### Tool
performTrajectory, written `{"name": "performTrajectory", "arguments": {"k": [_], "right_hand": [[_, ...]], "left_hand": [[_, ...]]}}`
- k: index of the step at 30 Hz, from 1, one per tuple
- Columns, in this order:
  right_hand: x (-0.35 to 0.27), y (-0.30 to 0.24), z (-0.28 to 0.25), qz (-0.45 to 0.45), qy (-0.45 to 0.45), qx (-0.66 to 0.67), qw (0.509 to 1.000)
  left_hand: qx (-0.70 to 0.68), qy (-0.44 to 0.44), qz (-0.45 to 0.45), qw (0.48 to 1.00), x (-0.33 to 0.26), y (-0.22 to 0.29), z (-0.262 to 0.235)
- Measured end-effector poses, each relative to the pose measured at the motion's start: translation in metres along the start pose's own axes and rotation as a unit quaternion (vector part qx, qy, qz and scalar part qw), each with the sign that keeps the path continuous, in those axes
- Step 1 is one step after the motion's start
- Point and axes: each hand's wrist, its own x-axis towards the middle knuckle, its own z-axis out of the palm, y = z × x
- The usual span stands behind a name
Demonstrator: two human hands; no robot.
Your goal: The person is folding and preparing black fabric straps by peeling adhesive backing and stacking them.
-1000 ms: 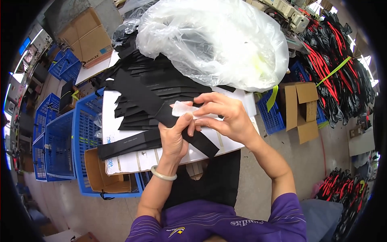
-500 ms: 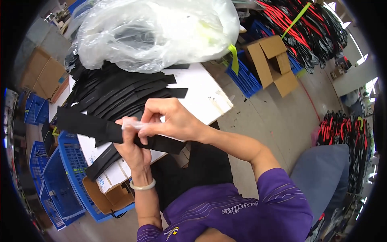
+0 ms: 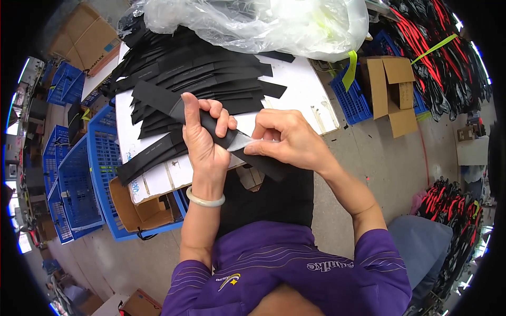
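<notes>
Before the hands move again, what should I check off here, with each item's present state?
1. Left hand secures the long, flat, black fabric-like strip: ok, fingers curl over it.
2. Right hand controls the small, thin, whitish piece: ok, pinched between thumb and fingers.
3. Whitish piece attached to the strip: cannot tell; they overlap in view.
4. Strip flat on the white rectangular tabletop: not ok, it is held up, one end past the near edge.
5. Fanned pile of black strips fully uncovered: not ok, the clear crumpled plastic bag hides its far part.
</notes>
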Motion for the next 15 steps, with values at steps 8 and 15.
{"name": "performTrajectory", "arguments": {"k": [8,15], "right_hand": [[-0.008,-0.002,0.024,-0.064,0.151,-0.065,0.984],[-0.026,-0.001,0.008,-0.056,0.079,-0.042,0.994]], "left_hand": [[-0.062,-0.072,0.004,0.996,-0.009,-0.013,0.000],[-0.121,-0.049,-0.037,0.991,0.004,0.009,-0.019]]}}
